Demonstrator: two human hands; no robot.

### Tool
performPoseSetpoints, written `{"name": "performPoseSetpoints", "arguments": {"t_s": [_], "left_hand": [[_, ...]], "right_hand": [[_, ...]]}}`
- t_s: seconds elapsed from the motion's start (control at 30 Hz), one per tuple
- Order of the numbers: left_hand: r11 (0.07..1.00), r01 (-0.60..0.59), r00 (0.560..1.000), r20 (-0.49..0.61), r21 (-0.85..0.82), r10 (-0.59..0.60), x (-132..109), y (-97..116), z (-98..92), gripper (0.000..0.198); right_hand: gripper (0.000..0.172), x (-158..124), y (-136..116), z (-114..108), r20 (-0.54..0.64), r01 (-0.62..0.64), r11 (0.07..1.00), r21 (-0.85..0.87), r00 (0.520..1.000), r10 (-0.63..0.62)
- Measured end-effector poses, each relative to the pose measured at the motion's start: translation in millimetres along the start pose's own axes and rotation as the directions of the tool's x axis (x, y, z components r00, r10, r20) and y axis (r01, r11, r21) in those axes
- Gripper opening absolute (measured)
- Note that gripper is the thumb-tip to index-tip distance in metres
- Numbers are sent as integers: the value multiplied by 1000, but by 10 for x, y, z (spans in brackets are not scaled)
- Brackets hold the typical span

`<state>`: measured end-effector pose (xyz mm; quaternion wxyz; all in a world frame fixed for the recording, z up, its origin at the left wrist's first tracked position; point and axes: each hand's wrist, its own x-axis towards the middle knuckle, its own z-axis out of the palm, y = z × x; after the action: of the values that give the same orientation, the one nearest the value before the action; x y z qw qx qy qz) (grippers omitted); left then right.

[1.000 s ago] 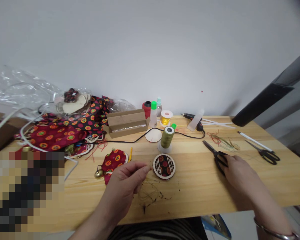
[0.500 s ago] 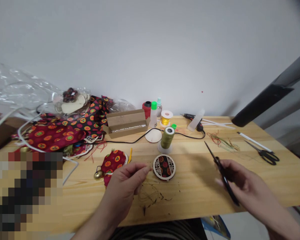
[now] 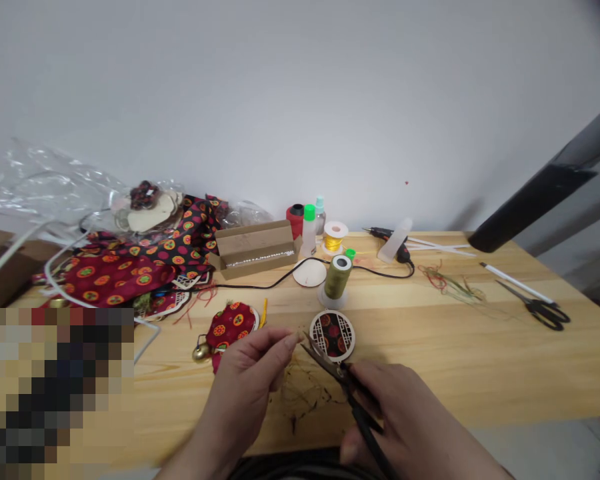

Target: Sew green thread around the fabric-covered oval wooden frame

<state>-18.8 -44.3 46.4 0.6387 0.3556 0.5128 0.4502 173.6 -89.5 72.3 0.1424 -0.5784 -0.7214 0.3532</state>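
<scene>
My left hand [image 3: 260, 363] is pinched shut over the table, with what looks like a thin thread end [image 3: 300, 337] at its fingertips. Black-handled scissors [image 3: 337, 372] are gripped in my right hand [image 3: 395, 407], their blades parted and their tips right beside those fingertips. Just behind the blades lies a round wooden ornament [image 3: 333, 335] with lattice sides and patterned dark cloth in its middle. Loose olive threads and dark scraps [image 3: 310, 393] are scattered beneath my hands. A red patterned cloth piece [image 3: 233, 323] with a brass bell [image 3: 201, 352] lies partly behind my left hand.
An olive thread spool [image 3: 338, 277] stands behind the ornament. Farther back are a cardboard box [image 3: 255, 250], bottles, a yellow spool [image 3: 333, 240] and a glue gun [image 3: 380, 233] with its cord crossing the table. Patterned fabric [image 3: 115, 273] is heaped left; other scissors [image 3: 537, 307] lie right.
My right hand has brought the scissors left and toward me, from the right side of the table to my left fingertips. My left hand keeps its pinch in nearly the same place.
</scene>
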Motion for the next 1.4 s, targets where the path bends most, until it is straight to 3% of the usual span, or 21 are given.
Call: {"name": "performPoseSetpoints", "arguments": {"t_s": [0.3, 0.63, 1.0, 1.4], "left_hand": [[996, -20, 998, 64, 89, 15, -27, -7, 30, 20], [993, -38, 997, 76, 112, 29, -39, -33, 16, 18], [990, -57, 995, 93, 127, 45, -29, -40, 16, 21], [997, -43, 996, 77, 66, 38, -29, -28, 46, 21]], "right_hand": [[18, 99, -29, 105, -100, -47, 995, -88, 994, 38], [24, 117, -53, 119, -181, -3, 997, -81, 983, -11], [33, 135, 7, 157, -184, -19, 998, -63, 983, 7], [29, 109, 20, 143, -176, 25, 1000, -11, 984, -27]]}}
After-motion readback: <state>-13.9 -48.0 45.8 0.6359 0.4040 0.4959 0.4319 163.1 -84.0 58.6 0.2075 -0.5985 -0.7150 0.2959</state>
